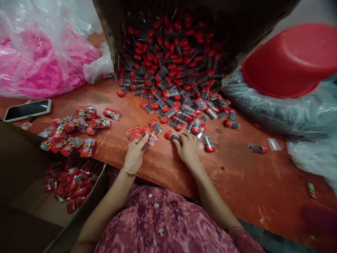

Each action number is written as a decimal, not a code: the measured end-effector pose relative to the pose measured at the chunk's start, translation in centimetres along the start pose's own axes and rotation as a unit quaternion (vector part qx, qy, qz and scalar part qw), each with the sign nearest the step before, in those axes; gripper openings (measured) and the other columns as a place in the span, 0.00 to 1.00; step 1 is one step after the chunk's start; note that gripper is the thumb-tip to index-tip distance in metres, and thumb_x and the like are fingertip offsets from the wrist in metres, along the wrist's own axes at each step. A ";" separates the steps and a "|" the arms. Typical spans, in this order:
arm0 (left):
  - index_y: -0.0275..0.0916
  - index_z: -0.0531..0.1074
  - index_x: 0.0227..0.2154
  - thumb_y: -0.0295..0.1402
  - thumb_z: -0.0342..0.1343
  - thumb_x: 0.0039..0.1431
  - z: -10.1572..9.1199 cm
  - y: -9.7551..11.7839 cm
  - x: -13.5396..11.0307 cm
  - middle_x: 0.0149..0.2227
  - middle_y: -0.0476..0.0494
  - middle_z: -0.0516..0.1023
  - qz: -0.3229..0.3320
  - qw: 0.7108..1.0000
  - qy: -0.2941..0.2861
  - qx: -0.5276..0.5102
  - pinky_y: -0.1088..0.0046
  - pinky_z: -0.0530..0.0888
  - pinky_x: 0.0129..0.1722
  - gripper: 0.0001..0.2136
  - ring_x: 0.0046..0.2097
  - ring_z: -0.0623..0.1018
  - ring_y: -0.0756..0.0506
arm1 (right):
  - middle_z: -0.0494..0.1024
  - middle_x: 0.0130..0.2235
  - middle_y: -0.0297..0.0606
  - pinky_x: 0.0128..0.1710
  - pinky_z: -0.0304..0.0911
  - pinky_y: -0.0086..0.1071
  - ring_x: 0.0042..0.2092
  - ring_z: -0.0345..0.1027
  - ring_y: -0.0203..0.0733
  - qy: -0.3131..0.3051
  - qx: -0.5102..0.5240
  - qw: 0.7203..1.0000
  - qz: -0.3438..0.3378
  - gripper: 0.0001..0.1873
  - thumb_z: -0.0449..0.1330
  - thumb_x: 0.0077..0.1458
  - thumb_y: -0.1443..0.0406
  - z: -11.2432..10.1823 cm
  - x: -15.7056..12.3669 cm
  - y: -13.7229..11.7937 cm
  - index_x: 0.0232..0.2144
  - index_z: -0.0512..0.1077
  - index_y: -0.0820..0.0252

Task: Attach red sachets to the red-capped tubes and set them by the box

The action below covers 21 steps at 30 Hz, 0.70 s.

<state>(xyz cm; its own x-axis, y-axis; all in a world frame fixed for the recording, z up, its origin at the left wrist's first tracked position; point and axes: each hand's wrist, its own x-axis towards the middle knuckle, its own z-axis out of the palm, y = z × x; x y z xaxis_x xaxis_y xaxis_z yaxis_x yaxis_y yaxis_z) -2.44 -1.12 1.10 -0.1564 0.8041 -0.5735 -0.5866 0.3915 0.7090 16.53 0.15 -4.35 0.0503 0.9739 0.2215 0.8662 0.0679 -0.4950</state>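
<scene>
My left hand [135, 153], with a gold bangle at its wrist, pinches several red printed wrappers [134, 132] fanned out just above the table. The thumb of my right hand [189, 148] and its curled fingers close on the end of a small clear bottle [172, 136] with a red cap and dark contents, which lies on its side. Close by, another red-capped bottle [155, 126] lies behind my left fingers, and one more [209, 144] is to the right of my right hand. Finished-looking red packets [75, 124] are heaped at the left.
A large tipped carton [113, 52] spills red-capped bottles onto the table. Below left, an open box [98, 175] holds red packets. A phone [28, 109], a bag of pink pieces [44, 66], a red tub [286, 59] and a filled plastic bag [263, 109] stand around.
</scene>
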 end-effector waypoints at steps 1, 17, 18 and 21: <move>0.35 0.73 0.21 0.38 0.70 0.28 0.1 -0.1 0.0 0.21 0.51 0.76 -0.012 1.000 -0.007 -0.001 0.80 0.68 0.26 0.17 0.24 0.72 0.55 | 0.73 0.41 0.50 0.44 0.57 0.46 0.43 0.63 0.51 -0.009 0.027 1.000 -0.006 0.12 0.57 0.52 0.58 0.2 -0.2 0.1 0.32 0.69 0.63; 0.34 0.72 0.16 0.44 0.68 0.31 -0.2 -0.9 -0.3 0.18 0.50 0.73 0.038 0.994 -0.042 0.090 0.77 0.66 0.25 0.18 0.22 0.69 0.54 | 0.69 0.21 0.29 0.21 0.55 0.26 0.22 0.58 0.31 -0.132 0.464 0.873 0.075 0.11 0.63 0.44 0.58 -3.6 -2.7 -4.2 0.27 0.70 0.59; 0.34 0.71 0.15 0.44 0.67 0.32 -0.3 -1.0 -0.3 0.17 0.51 0.72 0.057 0.992 -0.038 0.107 0.78 0.65 0.25 0.17 0.22 0.68 0.54 | 0.69 0.21 0.29 0.20 0.55 0.26 0.21 0.57 0.30 -0.130 0.468 0.870 0.082 0.11 0.63 0.44 0.58 -3.5 -2.7 -4.3 0.27 0.70 0.59; 0.34 0.70 0.14 0.42 0.66 0.37 -0.5 -1.2 -0.3 0.16 0.53 0.70 0.110 0.983 -0.023 0.145 0.78 0.63 0.24 0.16 0.21 0.66 0.55 | 0.69 0.20 0.28 0.17 0.54 0.25 0.18 0.55 0.29 -0.126 0.484 0.859 0.110 0.13 0.62 0.46 0.56 -3.0 -2.9 -4.8 0.29 0.69 0.59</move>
<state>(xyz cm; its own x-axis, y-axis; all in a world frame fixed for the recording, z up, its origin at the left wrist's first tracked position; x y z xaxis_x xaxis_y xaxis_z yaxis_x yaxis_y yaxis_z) -2.09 -2.00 0.22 -0.2142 0.9007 -0.3778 -0.2896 0.3109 0.9053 13.68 -3.68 -0.11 -0.0543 0.9939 -0.0958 0.0236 -0.0947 -0.9952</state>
